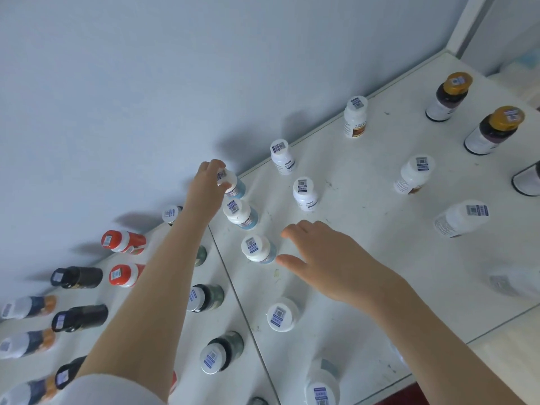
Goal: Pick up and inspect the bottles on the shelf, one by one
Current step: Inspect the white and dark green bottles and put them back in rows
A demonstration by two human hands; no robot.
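Plainly, seen through the head camera, the person's left hand is reaching to the back of the white laminate shelf and curling its fingertips round the white screw cap of a small white plastic bottle with a pale blue label, which is standing upright just beside the pale grey wall. The right hand is hovering with fingers spread and relaxed, holding nothing, near the third white-capped bottle of that row. To do this lift well, I would judge, the left hand is needing a straight upward pull, since a matching blue-labelled bottle is standing just in front and could be knocked by a dragged wrist; the free right hand is looking well placed to take the body for turning. As for writing, every cap is wearing a white sticker with a blue band and a square code, and the side labels are carrying dark print, but none of it is proving legible and no brand is showing.
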